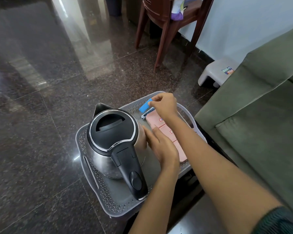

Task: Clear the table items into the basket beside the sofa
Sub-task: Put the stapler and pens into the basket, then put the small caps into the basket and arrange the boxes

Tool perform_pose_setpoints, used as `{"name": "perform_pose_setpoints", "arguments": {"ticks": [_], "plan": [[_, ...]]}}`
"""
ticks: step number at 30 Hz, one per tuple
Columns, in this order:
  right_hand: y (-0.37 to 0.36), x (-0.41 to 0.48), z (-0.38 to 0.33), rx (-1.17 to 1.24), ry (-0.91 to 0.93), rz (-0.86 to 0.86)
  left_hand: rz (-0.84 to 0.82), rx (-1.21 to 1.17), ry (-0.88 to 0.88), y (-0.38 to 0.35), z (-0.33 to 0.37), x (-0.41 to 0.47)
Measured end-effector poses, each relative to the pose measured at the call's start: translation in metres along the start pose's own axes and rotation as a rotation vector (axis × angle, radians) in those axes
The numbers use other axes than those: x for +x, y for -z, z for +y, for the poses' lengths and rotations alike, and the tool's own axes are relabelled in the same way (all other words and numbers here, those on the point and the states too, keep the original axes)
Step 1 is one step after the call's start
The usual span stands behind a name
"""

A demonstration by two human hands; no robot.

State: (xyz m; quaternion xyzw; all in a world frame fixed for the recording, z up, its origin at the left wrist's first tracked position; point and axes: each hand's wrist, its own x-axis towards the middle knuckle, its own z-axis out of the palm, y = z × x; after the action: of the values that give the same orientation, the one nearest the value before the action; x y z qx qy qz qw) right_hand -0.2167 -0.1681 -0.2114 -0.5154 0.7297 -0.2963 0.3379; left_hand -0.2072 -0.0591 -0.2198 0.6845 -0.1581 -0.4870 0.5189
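Polished dark granite floor point(41, 115), speckled and glossy with reflections. Grey matt plastic basket point(91, 179), walls perforated. Kettle point(115, 146) in brushed steel, lid and handle black plastic, a shiny rim between. Pink paper-like packet point(166, 130), matt. Olive cloth sofa point(260, 115) right. Far chair point(161, 27) glossy brown.

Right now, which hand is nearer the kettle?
Left. The left hand rests against the kettle body's right side; the right hand is beyond it, pinching the blue stapler over the basket.
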Motion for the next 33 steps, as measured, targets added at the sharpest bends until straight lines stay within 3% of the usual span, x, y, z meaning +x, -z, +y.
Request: {"name": "perform_pose_setpoints", "arguments": {"ticks": [5, 11, 14, 17, 20, 23, 25, 28, 33], "plan": [[-0.022, 0.011, 0.009, -0.149, -0.047, -0.005, 0.013, 0.037, -0.015, -0.001, 0.001, 0.009], [-0.023, 0.017, 0.013, -0.446, 0.103, 0.052, 0.014, -0.021, 0.020, -0.003, 0.002, 0.009], [-0.008, 0.017, 0.009, -0.351, 0.129, 0.105, 0.017, -0.048, 0.040, -0.005, 0.007, 0.004], [0.022, 0.004, 0.010, -0.156, 0.176, 0.177, 0.001, 0.022, -0.039, -0.006, 0.008, -0.004], [0.056, -0.021, 0.025, -0.328, 0.430, 0.226, -0.061, 0.181, -0.239, -0.004, 0.009, -0.015], [0.091, -0.061, 0.054, -0.570, 0.543, 0.248, -0.182, 0.342, -0.503, 0.003, 0.005, -0.034], [0.122, -0.103, 0.082, -0.591, 0.432, 0.230, -0.326, 0.451, -0.684, 0.011, -0.005, -0.065], [0.164, -0.173, 0.132, -0.433, 0.232, 0.061, -0.606, 0.605, -0.861, 0.032, -0.033, -0.118], [0.229, -0.310, 0.211, -0.222, -0.081, -0.092, -1.015, 0.808, -0.874, 0.060, -0.106, -0.214]]}}
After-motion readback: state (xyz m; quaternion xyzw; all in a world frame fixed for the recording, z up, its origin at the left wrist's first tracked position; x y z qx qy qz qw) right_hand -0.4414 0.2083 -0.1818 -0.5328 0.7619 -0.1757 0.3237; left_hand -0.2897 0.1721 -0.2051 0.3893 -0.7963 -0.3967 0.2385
